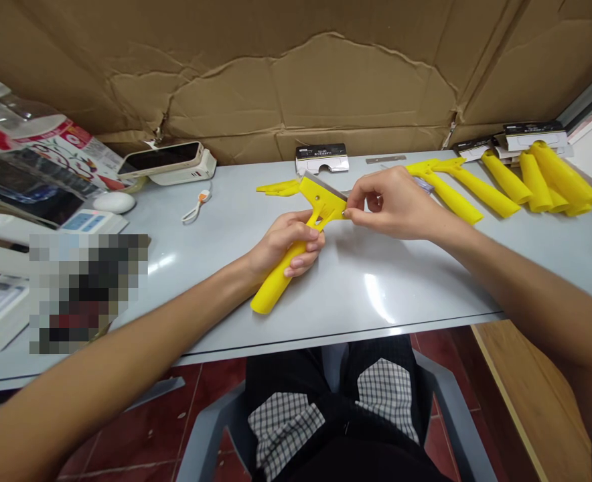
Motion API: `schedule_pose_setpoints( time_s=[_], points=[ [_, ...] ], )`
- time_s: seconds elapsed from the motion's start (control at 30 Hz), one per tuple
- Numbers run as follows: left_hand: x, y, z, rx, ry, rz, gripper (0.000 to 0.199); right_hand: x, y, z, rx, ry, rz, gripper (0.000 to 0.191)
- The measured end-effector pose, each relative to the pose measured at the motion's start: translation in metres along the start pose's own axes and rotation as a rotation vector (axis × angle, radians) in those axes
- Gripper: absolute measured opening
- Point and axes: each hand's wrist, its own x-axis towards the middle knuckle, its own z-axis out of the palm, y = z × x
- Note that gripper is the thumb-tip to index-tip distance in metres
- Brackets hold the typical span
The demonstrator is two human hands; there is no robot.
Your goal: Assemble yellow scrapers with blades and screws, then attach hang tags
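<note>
My left hand (296, 244) is wrapped around the handle of a yellow scraper (276, 284), which is held tilted above the table. A metal blade (321, 182) lies along the top edge of its wide head, and one screw (317, 197) sits in the head's left part. At the head's right end, my right hand (384, 201) pinches with thumb and forefinger at a small screw (345, 213). Just behind the head lies a loose yellow plastic piece (278, 188). Two more yellow scrapers (454, 197) rest to the right of my right hand.
Several yellow handles (537, 184) are piled at the right beside black-and-white cards (534, 137). Another card (322, 159) and a loose blade (386, 159) lie at the back by the cardboard (286, 87). On the left are a phone (163, 159), a mouse (114, 202) and a short cable (194, 209).
</note>
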Motion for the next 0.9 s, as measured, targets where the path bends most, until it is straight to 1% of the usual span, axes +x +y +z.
schedule_pose_setpoints(
  time_s=[0.1,0.27,0.43,0.63,0.77,0.9],
  points=[
    [0.0005,-0.0004,-0.0009,0.006,0.001,-0.003,0.029,0.0002,0.0024,0.001,0.01,0.027,-0.024,0.009],
    [0.0002,0.001,0.0013,-0.009,0.011,0.02,0.027,0.0009,0.004,0.0009,0.024,0.02,-0.017,0.01],
    [-0.0002,0.0043,0.0041,-0.007,0.016,0.022,0.028,0.0019,0.0039,0.0028,0.049,0.018,0.011,0.012],
    [0.0001,0.0042,0.0042,-0.016,0.009,0.021,0.028,0.0033,0.006,-0.0046,0.189,0.006,0.074,0.016],
    [0.0001,0.0019,0.0029,-0.03,0.008,0.023,0.028,0.004,0.0078,-0.0066,0.199,0.01,0.089,0.022],
    [-0.0002,0.0007,0.0006,-0.036,0.004,0.021,0.028,0.0053,0.0097,-0.0037,0.194,-0.001,0.091,0.022]
  ],
)
